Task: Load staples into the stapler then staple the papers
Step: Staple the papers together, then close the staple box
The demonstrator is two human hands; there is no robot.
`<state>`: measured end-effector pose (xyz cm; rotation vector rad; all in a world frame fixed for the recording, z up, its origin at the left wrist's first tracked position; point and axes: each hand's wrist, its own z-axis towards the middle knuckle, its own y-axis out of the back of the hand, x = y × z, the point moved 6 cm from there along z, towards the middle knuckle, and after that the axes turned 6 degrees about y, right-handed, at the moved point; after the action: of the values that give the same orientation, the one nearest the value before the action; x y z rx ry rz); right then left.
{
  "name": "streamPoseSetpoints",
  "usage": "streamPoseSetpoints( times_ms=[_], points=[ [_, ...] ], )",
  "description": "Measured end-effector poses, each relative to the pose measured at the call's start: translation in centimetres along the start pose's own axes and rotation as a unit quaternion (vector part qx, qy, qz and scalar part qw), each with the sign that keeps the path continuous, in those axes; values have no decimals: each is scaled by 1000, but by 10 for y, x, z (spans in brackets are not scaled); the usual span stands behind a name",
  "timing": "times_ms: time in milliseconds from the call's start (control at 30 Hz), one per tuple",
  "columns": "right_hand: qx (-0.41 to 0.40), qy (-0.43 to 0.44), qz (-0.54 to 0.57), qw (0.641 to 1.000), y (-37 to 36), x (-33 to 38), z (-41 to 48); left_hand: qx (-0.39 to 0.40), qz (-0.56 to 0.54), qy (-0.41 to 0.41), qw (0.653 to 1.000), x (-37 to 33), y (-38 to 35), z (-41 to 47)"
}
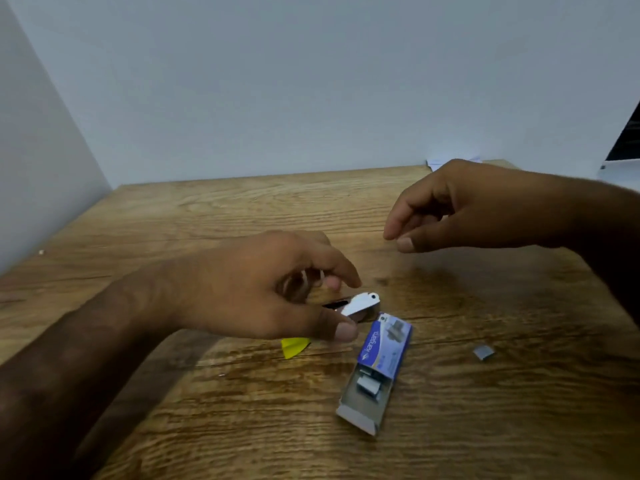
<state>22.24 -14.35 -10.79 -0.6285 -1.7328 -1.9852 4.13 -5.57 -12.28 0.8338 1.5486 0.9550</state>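
Fingers of the left hand (263, 289) curl palm-down over the stapler (356, 306), its grip pinching the metal body low over the bench (207, 209). Just right of that grip lies the open staple box (379, 365), staples (370, 384) showing inside. The right hand (464, 209) hovers above, its grip pressed nearly together, seemingly empty.

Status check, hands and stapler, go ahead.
Left hand grip closed on stapler, low over the table. Right hand raised, pinched, contents unclear. Staple box open beside stapler; loose staple strip lies right. Papers barely visible behind.
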Motion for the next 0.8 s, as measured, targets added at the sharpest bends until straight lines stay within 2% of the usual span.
streamPoseSetpoints(
  times_ms=[200,333,433,533,600,800],
  points=[
    [105,27,38,993,-16,20,-4,42,52,24,997,10,2,-12],
    [127,37,58,990,-20,28,-7,89,17,71,993,26,6,-22],
    [190,59,68,978,-30,41,-11,98,4,85,992,28,8,-25],
    [259,60,46,963,-45,53,-15,77,-9,72,994,22,8,-22],
    [275,57,6,960,-55,56,-14,49,-38,54,997,16,9,-18],
    [235,4,-31,971,-51,44,-9,-35,-45,9,998,-1,11,-12]
  ],
)
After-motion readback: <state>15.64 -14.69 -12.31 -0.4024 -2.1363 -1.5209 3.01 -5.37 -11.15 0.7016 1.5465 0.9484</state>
